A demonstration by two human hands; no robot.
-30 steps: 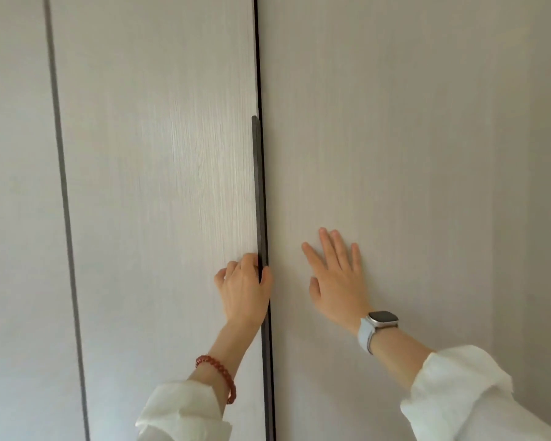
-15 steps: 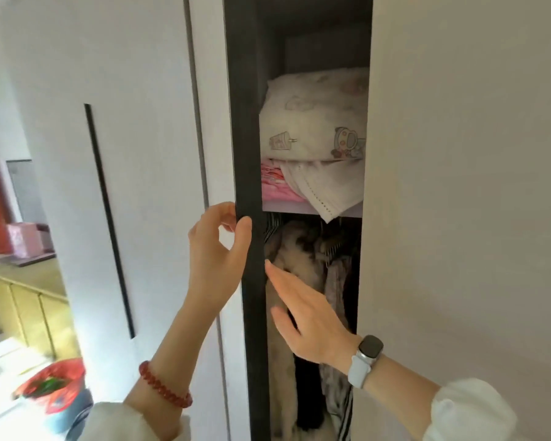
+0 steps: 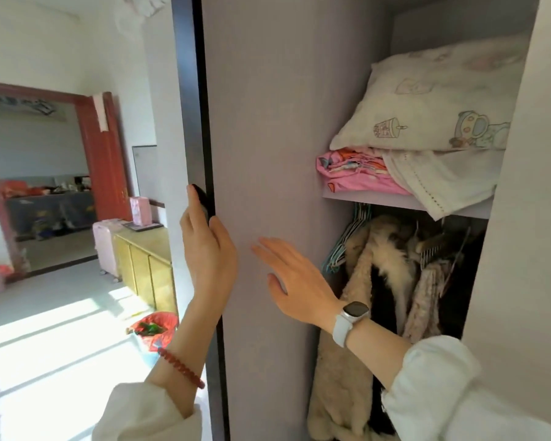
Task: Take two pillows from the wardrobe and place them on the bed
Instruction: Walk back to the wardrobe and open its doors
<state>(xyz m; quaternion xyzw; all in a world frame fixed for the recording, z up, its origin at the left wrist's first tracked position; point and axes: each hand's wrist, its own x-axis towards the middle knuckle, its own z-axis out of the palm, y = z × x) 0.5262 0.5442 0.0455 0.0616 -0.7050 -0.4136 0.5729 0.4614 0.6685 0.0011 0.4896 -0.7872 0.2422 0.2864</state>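
Observation:
The left wardrobe door stands swung wide, its pale inner face toward me. My left hand grips the door's dark edge, fingers wrapped around it. My right hand is flat and spread, at the door's inner face near its middle. On the upper shelf lies a cream pillow printed with cartoon figures. It rests on folded pink bedding and a white cloth that hangs over the shelf lip. A second pillow is not visible.
Fur coats on hangers fill the space under the shelf. The right wardrobe door is shut and covers the pillow's right end. Left of the door are a yellow cabinet, a pink suitcase, a red-lined bin and a red-framed doorway.
The wardrobe was shut, both hands at the seam. The left door has swung wide, held at its edge by my left hand. My right hand has moved onto its inner face.

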